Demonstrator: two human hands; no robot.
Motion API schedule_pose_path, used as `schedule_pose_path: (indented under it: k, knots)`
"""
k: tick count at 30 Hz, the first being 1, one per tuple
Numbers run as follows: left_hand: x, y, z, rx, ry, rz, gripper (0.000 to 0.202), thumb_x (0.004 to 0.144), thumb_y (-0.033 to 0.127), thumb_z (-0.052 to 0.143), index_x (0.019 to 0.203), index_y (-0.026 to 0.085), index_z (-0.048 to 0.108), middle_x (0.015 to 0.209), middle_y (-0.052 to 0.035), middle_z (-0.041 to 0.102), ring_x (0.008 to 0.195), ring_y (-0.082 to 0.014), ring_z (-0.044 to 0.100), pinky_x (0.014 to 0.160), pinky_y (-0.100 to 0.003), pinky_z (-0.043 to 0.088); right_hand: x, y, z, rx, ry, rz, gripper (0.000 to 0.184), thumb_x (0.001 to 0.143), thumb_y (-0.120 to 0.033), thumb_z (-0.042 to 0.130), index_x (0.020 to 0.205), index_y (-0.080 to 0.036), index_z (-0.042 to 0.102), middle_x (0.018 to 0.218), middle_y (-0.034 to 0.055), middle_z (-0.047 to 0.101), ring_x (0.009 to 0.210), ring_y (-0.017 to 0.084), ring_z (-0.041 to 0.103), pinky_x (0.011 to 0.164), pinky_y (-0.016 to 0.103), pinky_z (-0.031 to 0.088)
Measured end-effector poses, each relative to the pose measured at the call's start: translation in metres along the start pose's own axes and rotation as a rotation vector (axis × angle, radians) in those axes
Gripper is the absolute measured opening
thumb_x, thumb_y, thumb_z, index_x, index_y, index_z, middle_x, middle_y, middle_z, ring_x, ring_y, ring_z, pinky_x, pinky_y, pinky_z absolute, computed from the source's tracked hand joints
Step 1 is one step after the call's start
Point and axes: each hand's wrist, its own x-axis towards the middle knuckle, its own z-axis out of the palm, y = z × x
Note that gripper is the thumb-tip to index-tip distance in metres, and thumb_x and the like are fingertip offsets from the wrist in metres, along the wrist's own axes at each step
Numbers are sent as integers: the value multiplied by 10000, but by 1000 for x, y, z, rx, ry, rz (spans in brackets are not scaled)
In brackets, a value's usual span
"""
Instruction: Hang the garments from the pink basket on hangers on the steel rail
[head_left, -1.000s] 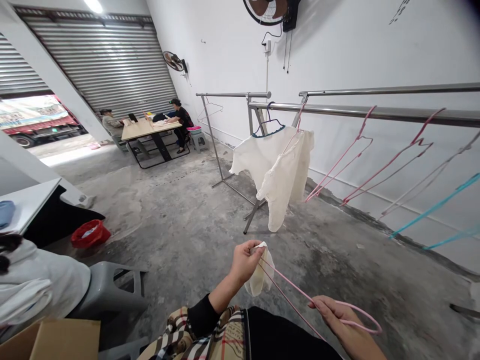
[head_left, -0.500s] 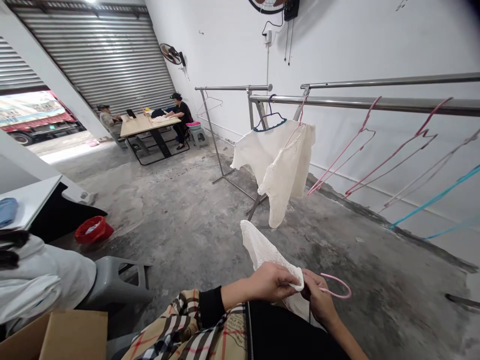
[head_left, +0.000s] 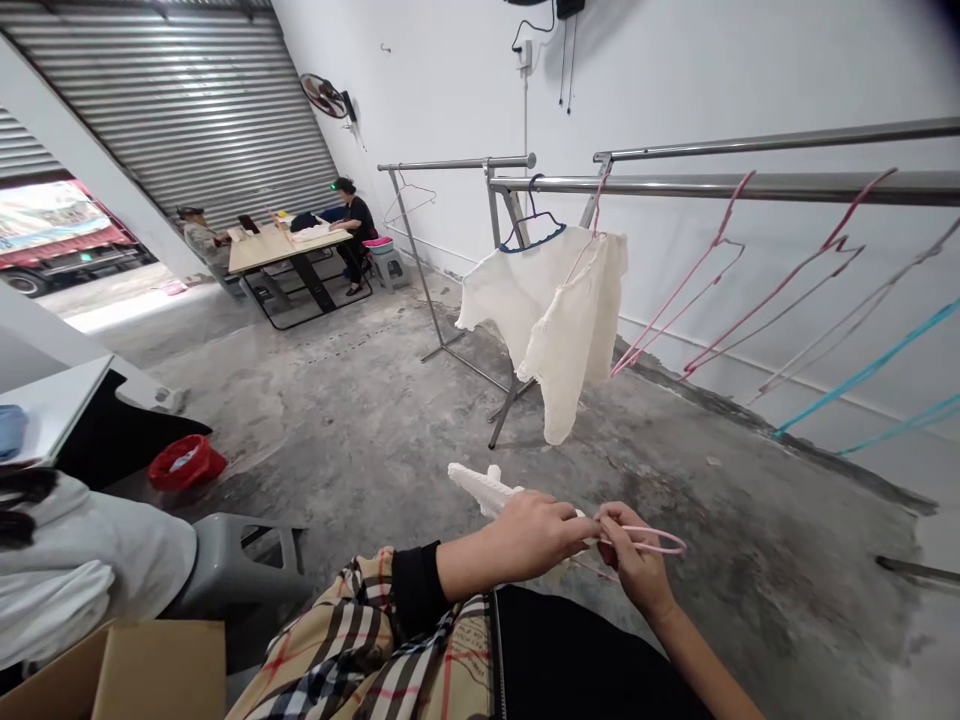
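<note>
In front of my body, my left hand (head_left: pixel 529 540) is closed on a white knitted garment (head_left: pixel 480 487), most of which lies behind that hand. The fingers reach toward the neck of a pink clothes hanger (head_left: pixel 664 541). My right hand (head_left: pixel 636 568) pinches this hanger just below its hook, and its fingertips almost meet those of my left hand. A short piece of the hanger's lower bar shows under the hands. Beyond them, two white tops (head_left: pixel 564 320) hang from a metal clothes rack (head_left: pixel 690 185).
Several pink, white and blue wire hangers (head_left: pixel 787 270) hang along the rack's right part. To my left are a grey stool (head_left: pixel 247 560) with white cloth, a cardboard box (head_left: pixel 161 670) and a red bin (head_left: pixel 186 462). Two people sit at a far table (head_left: pixel 259 257).
The white garment has dropped and turned so less of it shows. My left hand has rolled over, back upward. My right hand has risen slightly, with the hanger's hook shifting left and up.
</note>
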Motion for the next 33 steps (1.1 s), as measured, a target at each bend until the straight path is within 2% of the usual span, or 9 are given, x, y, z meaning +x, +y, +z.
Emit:
schedule_pose_path:
  k: [4, 7, 10, 13, 17, 22, 27, 30, 33]
  knots:
    - [-4, 3, 7, -40, 16, -75, 212, 959, 363, 483, 1032, 224, 626, 779, 5, 669, 684, -138, 640, 594, -243, 420, 5, -5, 4, -101, -15, -124, 250, 892, -444, 511, 891, -206, 586, 571, -22, 559, 486, 137, 524, 483, 254, 432]
    - [-6, -4, 6, -75, 77, -223, 200, 951, 333, 508, 1063, 271, 661, 798, 12, 694, 693, -125, 656, 583, -213, 432, 2, -3, -2, -280, 193, -384, 216, 836, -407, 599, 915, -207, 622, 954, 87, 678, 874, 231, 646, 776, 377, 530]
    - [-6, -12, -2, -99, 203, -361, 201, 932, 314, 547, 1077, 290, 686, 845, 8, 721, 726, -126, 670, 610, -205, 464, -6, 6, -10, -407, 378, -501, 145, 814, -356, 632, 846, -215, 632, 880, 85, 665, 890, 249, 623, 835, 418, 507]
    - [-4, -13, -8, -113, 331, -394, 200, 933, 303, 546, 1059, 271, 698, 856, 4, 734, 752, -132, 680, 642, -211, 491, -8, 21, -7, -423, 259, -295, 223, 858, -410, 580, 788, -208, 645, 782, 71, 661, 737, 215, 616, 729, 374, 520]
    - [2, -6, -7, -139, 419, -261, 181, 918, 267, 570, 1042, 262, 701, 850, 14, 742, 709, -125, 676, 631, -217, 502, 7, 39, 12, -460, 99, -4, 507, 814, -565, 586, 1159, -194, 624, 1156, 126, 644, 920, 258, 640, 791, 412, 546]
    - [7, -7, -9, -165, 558, -256, 161, 915, 265, 584, 1020, 245, 705, 840, 7, 744, 739, -120, 688, 665, -213, 519, 15, 51, 15, -573, 270, -64, 642, 799, -587, 602, 1289, -179, 532, 1384, 182, 464, 1267, 347, 474, 982, 530, 459]
    - [5, -16, -20, -234, 654, -360, 170, 924, 253, 569, 1015, 224, 710, 872, -19, 753, 769, -113, 701, 679, -196, 538, -2, 55, -3, -480, 496, -330, 254, 850, -427, 606, 916, -184, 635, 1050, 118, 610, 1023, 258, 594, 895, 438, 501]
    - [7, -13, -21, -249, 689, -352, 164, 920, 257, 577, 995, 221, 718, 860, -26, 757, 763, -119, 706, 678, -203, 547, -3, 59, 0, -428, 379, -109, 337, 786, -509, 655, 853, -180, 641, 891, 92, 646, 868, 249, 624, 812, 412, 513]
    - [11, -6, -19, -265, 706, -289, 153, 912, 259, 589, 969, 221, 726, 810, -21, 753, 712, -114, 698, 657, -204, 548, 9, 63, 14, -362, 233, 129, 608, 687, -587, 699, 1112, -155, 639, 1032, 125, 675, 895, 280, 639, 765, 403, 514]
